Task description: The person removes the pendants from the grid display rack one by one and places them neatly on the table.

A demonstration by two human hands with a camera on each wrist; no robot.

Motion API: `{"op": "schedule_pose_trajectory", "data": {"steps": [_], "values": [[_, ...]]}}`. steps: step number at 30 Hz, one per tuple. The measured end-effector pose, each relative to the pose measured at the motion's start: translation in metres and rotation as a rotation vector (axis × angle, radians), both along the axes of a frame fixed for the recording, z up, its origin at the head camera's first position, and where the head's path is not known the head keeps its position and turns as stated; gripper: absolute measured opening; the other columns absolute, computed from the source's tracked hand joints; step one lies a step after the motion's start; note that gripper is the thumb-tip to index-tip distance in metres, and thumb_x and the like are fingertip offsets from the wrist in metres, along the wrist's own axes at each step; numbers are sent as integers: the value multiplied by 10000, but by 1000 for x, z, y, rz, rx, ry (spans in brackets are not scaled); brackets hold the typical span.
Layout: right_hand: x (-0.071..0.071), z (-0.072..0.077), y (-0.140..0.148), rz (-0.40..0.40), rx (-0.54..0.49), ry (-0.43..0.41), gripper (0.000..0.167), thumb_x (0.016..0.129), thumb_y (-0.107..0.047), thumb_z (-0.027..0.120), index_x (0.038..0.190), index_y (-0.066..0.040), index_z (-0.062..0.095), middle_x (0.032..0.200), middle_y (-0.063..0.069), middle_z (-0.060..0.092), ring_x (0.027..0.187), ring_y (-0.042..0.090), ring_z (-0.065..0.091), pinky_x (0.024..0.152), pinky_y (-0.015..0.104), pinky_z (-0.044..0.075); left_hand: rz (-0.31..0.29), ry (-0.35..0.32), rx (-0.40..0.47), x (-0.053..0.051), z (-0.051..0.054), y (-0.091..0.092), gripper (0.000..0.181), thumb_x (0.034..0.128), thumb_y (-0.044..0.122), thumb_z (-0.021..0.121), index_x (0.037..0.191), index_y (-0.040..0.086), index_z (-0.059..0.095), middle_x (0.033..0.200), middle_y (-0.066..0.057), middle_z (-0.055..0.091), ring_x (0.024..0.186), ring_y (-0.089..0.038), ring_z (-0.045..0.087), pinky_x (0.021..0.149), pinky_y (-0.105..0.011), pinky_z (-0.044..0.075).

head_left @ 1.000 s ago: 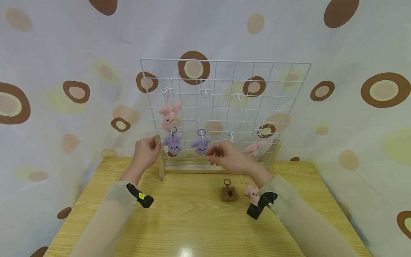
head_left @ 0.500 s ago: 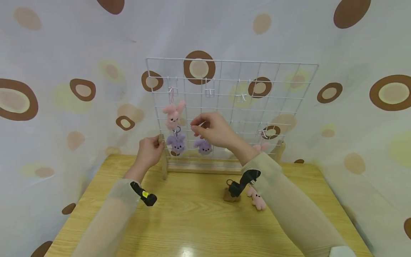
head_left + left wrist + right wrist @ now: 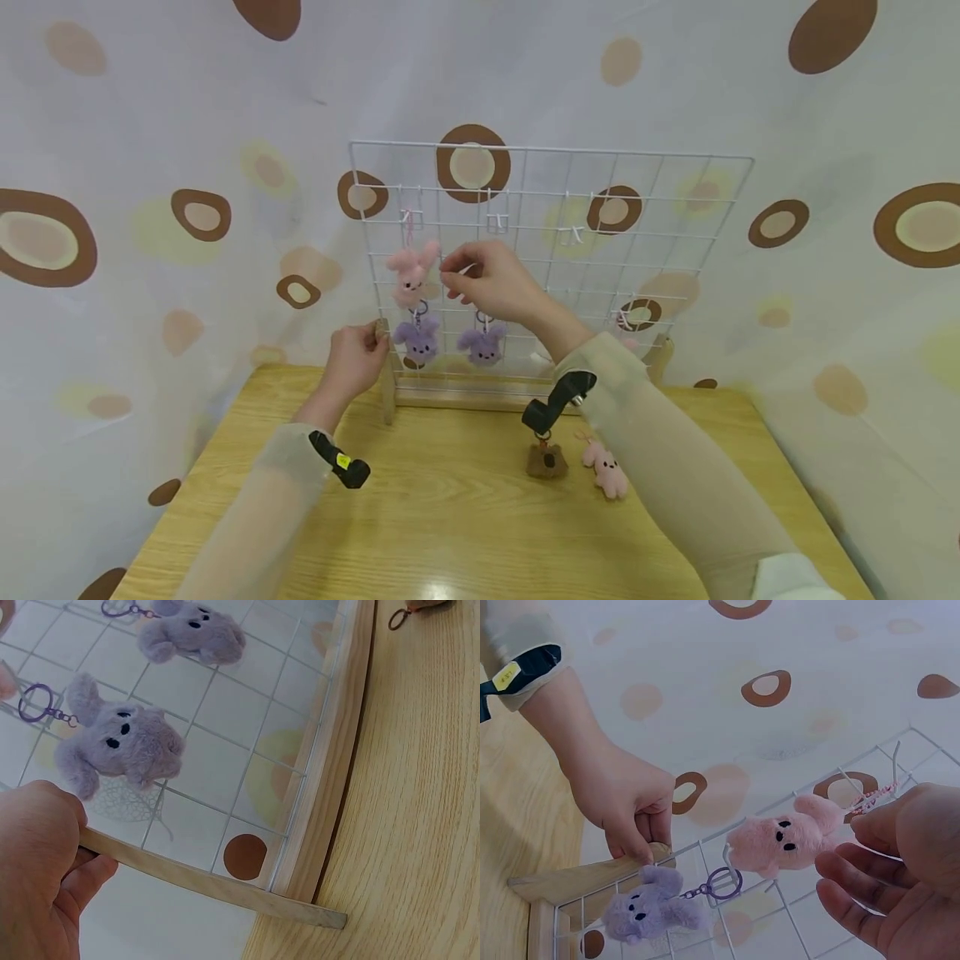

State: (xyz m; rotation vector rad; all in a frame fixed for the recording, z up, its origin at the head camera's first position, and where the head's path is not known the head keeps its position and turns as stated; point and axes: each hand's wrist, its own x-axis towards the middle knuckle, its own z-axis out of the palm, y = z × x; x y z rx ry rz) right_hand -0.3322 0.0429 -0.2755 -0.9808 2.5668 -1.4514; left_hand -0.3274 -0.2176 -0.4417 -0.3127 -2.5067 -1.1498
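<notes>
My left hand grips the top of the wooden side post of a white wire grid rack. From an upper-left hook, a pink plush bunny keychain hangs by a pink-and-white cord. My right hand hovers just right of this bunny with loosely bent fingers and nothing held. Its fingertips are close to the bunny's ears and cord in the right wrist view; whether they touch cannot be told. Lower down hang a purple plush keychain and a second purple plush keychain.
Bare white hooks sit along the rack's upper row. On the wooden table lie a brown plush keychain and a pink plush keychain. My right forearm mostly hides another pink plush at the rack's lower right. A patterned curtain stands behind.
My right hand has risen from beside the lower-right purple plush to the hanging pink bunny, moving up and left. My left hand keeps its grip on the post. The head view has shifted slightly.
</notes>
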Motion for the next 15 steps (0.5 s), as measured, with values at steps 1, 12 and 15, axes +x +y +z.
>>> {"op": "schedule_pose_trajectory", "data": {"steps": [1,12,15], "values": [[-1,2,-3,-2,-1,-2,208,1052,-102,648,1200,31,708,1113,151,710,869,239,714,775,367,594,0,1,0,0,0,0,190,1033,49,616,1066,-78,752,817,-190,760,563,-139,565,546,-284,470],[-11,20,-42,-78,-64,33,291,1063,-154,654,1292,24,680,1157,105,724,923,204,726,763,334,595,0,-8,10,0,1,1,206,1050,62,606,879,-13,692,547,18,510,480,-132,429,466,-280,362],[-14,23,-51,-95,-102,15,263,1060,-118,651,1257,50,700,1057,124,750,863,212,735,731,326,607,-1,-2,15,1,3,2,228,1048,58,609,842,-15,675,535,16,484,472,-137,415,460,-285,345]]}}
